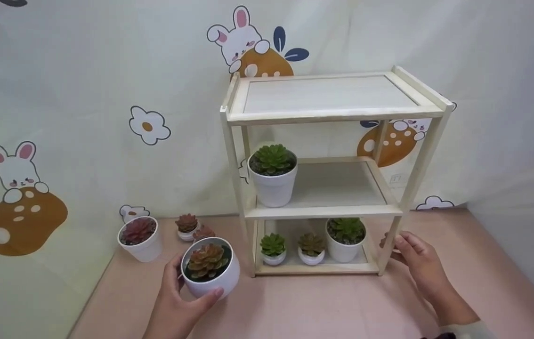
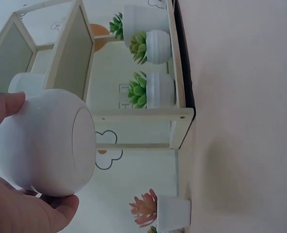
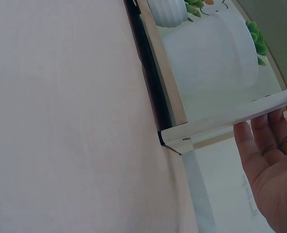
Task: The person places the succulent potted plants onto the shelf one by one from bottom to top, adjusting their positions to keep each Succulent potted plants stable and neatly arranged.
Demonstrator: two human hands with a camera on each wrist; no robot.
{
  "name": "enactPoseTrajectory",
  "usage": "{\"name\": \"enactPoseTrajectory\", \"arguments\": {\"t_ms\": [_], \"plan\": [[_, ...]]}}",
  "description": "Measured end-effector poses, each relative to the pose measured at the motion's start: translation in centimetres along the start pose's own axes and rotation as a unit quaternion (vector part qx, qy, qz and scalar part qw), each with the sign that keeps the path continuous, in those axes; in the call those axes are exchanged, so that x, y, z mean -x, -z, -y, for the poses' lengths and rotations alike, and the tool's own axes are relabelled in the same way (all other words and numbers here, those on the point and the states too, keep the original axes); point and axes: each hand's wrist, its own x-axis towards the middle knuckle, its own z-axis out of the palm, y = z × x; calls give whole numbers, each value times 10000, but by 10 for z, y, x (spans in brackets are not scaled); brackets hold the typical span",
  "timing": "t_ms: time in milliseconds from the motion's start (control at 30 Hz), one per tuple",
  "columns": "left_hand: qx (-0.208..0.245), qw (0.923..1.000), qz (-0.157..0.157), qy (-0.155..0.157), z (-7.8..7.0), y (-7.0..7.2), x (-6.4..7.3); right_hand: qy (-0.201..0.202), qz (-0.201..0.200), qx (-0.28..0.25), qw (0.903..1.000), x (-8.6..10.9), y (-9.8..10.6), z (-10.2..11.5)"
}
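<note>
My left hand (image 1: 182, 292) holds a round white pot (image 2: 46, 143) with an orange-brown succulent (image 1: 208, 261) in it, fingers and thumb spread around its sides. The pot is lifted off the table, left of a three-tier wooden shelf (image 1: 319, 212), and tilted so the plant shows from above. At the shelf's front right leg, my right hand (image 1: 420, 263) grips the post low down, with fingertips (image 3: 243, 131) against the wood. On the middle tier stands a white pot with a green succulent (image 1: 272, 186). The bottom tier carries a small green succulent (image 1: 274, 249), a small brownish one (image 1: 311, 248) and a larger potted green one (image 1: 346, 240).
Left of the shelf, a white pot with a dark red succulent (image 1: 140, 239) and a small reddish succulent (image 1: 187, 227) stand on the pink table (image 1: 319, 306). Another reddish plant (image 1: 204, 232) is partly hidden behind the held pot. A rabbit-print cloth (image 1: 83, 94) hangs behind.
</note>
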Motion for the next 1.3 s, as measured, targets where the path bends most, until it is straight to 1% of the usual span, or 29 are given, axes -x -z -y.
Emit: {"name": "enactPoseTrajectory", "arguments": {"t_ms": [133,267,500,667,733,800,1000,1033,1233,1300], "plan": [[84,9993,-91,-363,-6,-7,5,-44,2,-40,10000,0,1,0],[269,9965,-133,-779,-12,-14,9,-100,4,-26,9999,2,1,0],[557,9927,-79,-1068,-23,-29,12,-96,30,27,9999,2,0,0],[694,9918,-38,-1068,-30,-37,13,-70,50,35,10000,1,1,0],[739,9924,-22,-989,-33,-41,14,-69,49,31,10000,1,1,-1],[769,9923,8,-973,-36,-44,14,-58,51,39,10000,1,1,-1],[779,9925,71,-937,-43,-54,14,9,28,12,10000,1,0,0],[777,9924,83,-952,-44,-55,14,23,16,-17,10000,1,0,0],[911,9871,204,-1304,-55,-68,14,15,-61,-36,10000,1,-2,1],[896,9870,260,-1308,-60,-73,15,-12,-76,-33,10000,1,-2,1]]}}
